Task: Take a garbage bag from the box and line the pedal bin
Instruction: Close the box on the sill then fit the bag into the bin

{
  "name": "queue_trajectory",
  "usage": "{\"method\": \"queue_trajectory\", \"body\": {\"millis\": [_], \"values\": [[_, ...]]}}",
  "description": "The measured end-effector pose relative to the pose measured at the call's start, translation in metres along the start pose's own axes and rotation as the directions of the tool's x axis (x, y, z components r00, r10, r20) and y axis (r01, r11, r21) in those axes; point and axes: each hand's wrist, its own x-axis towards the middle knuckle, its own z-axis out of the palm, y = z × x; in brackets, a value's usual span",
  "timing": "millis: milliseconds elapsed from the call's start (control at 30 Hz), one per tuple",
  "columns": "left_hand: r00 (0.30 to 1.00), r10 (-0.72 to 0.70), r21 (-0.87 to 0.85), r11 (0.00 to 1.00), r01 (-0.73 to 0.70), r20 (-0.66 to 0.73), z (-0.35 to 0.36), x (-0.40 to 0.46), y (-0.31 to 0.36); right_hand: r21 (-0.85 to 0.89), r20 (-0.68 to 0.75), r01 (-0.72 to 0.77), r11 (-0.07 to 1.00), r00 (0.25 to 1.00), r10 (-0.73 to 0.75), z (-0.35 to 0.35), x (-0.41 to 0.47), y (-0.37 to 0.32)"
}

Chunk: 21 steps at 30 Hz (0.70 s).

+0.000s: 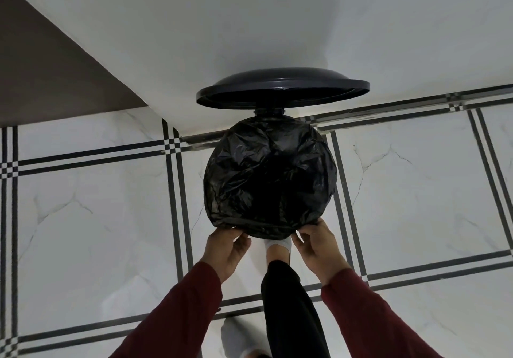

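From the head view I see the pedal bin [270, 227] standing on the tiled floor [105, 219], against the white wall [249, 24]. Its lid [281, 91] is raised and leans back toward the wall.

The black garbage bag [269, 174] covers the whole mouth of the bin. Its film is crumpled and folded down over the rim on every visible side, with a dark hollow in the middle.

My left hand [226, 252] is at the near left edge of the bag. Its grip is narrow: fingertips and thumb pinch the bag's folded hem at the rim. My right hand [319, 246] is at the near right edge, with the same narrow grip, fingers curled onto the hem and holding it. Both hands sit just beside each other, apart, with a foot in a white sock [279, 246] between them.

That foot reaches under the near edge of the bin; the pedal itself is hidden, so I cannot tell whether the foot touches it. Both sleeves [180, 316] are dark red.
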Motion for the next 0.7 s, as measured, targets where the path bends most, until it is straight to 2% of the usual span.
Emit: {"method": "queue_trajectory", "body": {"millis": [67,133,200,267,367,433,533,700], "values": [[0.996,0.035,0.057,0.998,-0.030,-0.078,0.004,0.002,0.000,-0.030,-0.073,-0.072,0.997,0.995,0.070,-0.001,-0.002,0.001],[0.993,0.055,0.051,0.998,-0.049,-0.109,0.008,0.000,0.001,0.017,-0.128,-0.145,0.989,0.981,0.146,-0.002,-0.004,0.003],[0.989,0.025,-0.068,0.997,-0.035,-0.146,0.009,-0.004,0.002,0.165,-0.091,-0.187,0.968,0.975,0.204,-0.003,-0.008,0.002],[0.981,-0.060,-0.239,0.971,0.015,-0.186,0.008,-0.010,0.004,0.340,0.025,-0.228,0.912,0.972,0.234,-0.004,-0.015,0.001],[0.992,-0.097,-0.429,0.902,0.054,-0.078,0.006,-0.021,-0.004,0.494,0.102,-0.266,0.828,0.963,0.248,-0.010,-0.024,0.004],[0.998,-0.061,-0.382,0.923,0.055,-0.004,0.008,-0.026,-0.012,0.525,0.114,-0.270,0.807,0.962,0.248,-0.010,-0.024,0.007],[1.000,-0.027,-0.296,0.955,0.023,-0.007,0.012,-0.021,-0.014,0.560,0.118,-0.262,0.786,0.964,0.238,0.003,-0.021,0.007],[0.998,-0.056,-0.385,0.922,0.046,-0.015,0.017,-0.013,-0.006,0.590,0.051,-0.234,0.772,0.966,0.254,0.025,-0.010,0.003]]}}
